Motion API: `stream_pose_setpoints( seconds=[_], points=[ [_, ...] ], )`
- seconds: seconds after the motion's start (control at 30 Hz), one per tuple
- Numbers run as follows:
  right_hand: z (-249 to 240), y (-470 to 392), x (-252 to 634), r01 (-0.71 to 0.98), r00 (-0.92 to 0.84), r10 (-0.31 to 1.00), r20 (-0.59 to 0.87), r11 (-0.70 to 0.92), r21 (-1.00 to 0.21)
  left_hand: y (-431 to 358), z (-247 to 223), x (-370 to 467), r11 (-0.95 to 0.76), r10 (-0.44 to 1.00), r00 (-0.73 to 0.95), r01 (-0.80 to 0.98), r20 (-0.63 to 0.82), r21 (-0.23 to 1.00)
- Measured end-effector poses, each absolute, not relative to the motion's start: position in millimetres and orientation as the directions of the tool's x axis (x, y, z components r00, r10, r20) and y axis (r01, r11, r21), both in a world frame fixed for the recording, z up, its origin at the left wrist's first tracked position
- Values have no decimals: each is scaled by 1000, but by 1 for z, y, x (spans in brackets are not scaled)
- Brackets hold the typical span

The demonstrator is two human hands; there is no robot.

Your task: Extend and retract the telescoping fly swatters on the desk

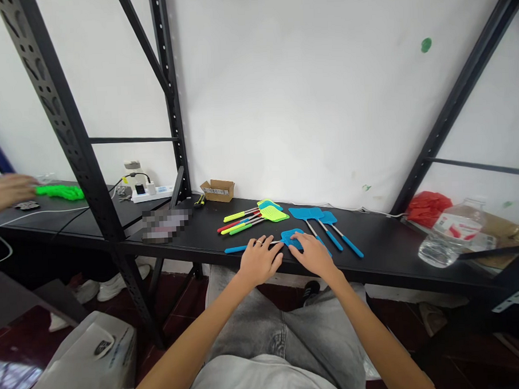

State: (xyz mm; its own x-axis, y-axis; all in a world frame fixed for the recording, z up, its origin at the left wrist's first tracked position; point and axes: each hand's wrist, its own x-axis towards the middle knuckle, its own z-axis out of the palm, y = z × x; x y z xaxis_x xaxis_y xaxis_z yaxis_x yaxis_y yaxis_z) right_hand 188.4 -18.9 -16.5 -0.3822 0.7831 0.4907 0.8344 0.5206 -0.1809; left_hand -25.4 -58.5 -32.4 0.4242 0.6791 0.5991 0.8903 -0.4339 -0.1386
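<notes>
A blue fly swatter (pixel 235 249) lies crosswise near the front edge of the black table, its handle to the left and its head to the right. My left hand (pixel 260 260) rests over its shaft with the fingers spread. On the right edge of its head lie the fingers of my right hand (pixel 311 253), apart and flat. Behind is a pile of yellow, red and green swatters (pixel 274 213), handles pointing left. Several blue swatters (pixel 301 214) fan out on the right, handles toward the front right.
A small open cardboard box (pixel 217 190) stands by the wall. At the right are a clear plastic bottle (pixel 452 232) and a red bag (pixel 428 208). A power strip (pixel 153 193) and another person's hand near a green bundle (pixel 60 192) are at the left, beyond a metal post.
</notes>
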Motion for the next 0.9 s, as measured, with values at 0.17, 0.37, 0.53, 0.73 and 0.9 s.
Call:
stream_pose_setpoints(
  seconds=[0.17,0.37,0.53,0.73,0.9],
  points=[
    [-16,-19,188,836,-381,787,485,517,-184,-59,-32,-25,-430,680,420,892,601,-137],
    [-16,-20,188,836,-380,790,481,516,-187,-60,-31,-25,-435,687,420,891,593,-127],
    [-16,-20,188,839,-378,788,485,514,-181,-58,-32,-25,-444,683,420,888,598,-118],
    [-16,-19,188,837,-380,791,480,515,-185,-59,-32,-25,-446,686,422,887,593,-116],
    [-15,-20,188,837,-380,792,479,515,-188,-59,-32,-25,-442,685,418,889,596,-115]
  ],
)
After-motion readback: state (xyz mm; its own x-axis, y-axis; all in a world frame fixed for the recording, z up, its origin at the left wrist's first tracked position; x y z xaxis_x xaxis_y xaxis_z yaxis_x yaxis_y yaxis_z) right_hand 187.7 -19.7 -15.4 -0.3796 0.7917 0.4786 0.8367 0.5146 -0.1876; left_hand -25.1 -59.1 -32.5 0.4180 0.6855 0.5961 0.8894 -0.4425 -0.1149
